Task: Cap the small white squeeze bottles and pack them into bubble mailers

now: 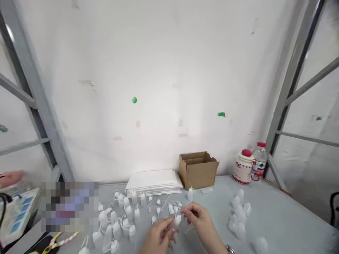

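Note:
My left hand (159,234) is closed around a small white cylinder-like piece (177,221), held tilted over the table. Just to the right, my right hand (200,220) pinches at the top of that piece, where a thin white cord seems to run; its fingertips are too small to make out fully. Beyond both hands lie several small white plugs with thin cords (158,210). To the left stand many white pieces with cord loops (129,214), some upright and some leaning. One more white piece with a cord (190,194) is upright behind my right hand.
A stack of white sheets (153,181) and an open cardboard box (201,174) sit against the wall. White rounded pieces (239,215) lie at right. A red-lidded jar (243,167) and plastic bottle (259,158) stand at the back right. Yellow-handled scissors (51,243) lie front left.

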A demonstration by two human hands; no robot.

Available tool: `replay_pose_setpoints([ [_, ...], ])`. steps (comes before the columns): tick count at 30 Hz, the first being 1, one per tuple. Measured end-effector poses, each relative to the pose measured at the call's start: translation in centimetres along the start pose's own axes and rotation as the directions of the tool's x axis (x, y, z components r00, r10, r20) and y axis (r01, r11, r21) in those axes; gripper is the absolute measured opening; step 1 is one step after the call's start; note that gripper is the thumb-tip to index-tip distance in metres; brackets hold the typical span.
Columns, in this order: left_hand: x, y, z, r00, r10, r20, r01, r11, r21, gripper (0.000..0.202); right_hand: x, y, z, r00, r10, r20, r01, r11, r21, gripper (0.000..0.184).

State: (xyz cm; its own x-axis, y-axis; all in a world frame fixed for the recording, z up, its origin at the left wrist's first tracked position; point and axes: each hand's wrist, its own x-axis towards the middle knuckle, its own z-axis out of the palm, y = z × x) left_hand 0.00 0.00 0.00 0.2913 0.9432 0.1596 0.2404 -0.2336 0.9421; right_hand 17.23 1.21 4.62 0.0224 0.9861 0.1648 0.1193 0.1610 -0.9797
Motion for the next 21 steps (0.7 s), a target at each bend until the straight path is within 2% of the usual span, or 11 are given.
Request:
replay_pose_setpoints([
  [6, 0.4, -0.4, 0.7, 0.998, 0.02, -0.053, -0.022, 0.999, -0.04, 0.045, -0.2, -0.1, 0.3, 1.0, 0.016, 0.005, -0.016, 1.0, 0.019, 0.036],
  [13, 0.2, 0.5, 0.1, 0.997, 0.049, 0.059, -0.051, 0.998, 0.038, 0.039, -0.6, 0.4, 0.6, 1.0, -0.012, -0.017, 0.012, 1.0, 0.016, 0.038],
  [19, 0.4, 1.1, 0.3, 0.995, 0.067, -0.08, -0.069, 0.997, -0.025, 0.038, -0.2, -0.3, 0.2, 0.999, -0.012, 0.053, 0.007, 0.995, 0.098, 0.033],
  [21, 0.4, 1.2, 0.3, 0.995, 0.044, -0.088, -0.049, 0.997, -0.062, 0.039, -0.1, -0.8, 0.0, 0.998, -0.031, 0.055, 0.025, 0.994, 0.104, 0.032],
])
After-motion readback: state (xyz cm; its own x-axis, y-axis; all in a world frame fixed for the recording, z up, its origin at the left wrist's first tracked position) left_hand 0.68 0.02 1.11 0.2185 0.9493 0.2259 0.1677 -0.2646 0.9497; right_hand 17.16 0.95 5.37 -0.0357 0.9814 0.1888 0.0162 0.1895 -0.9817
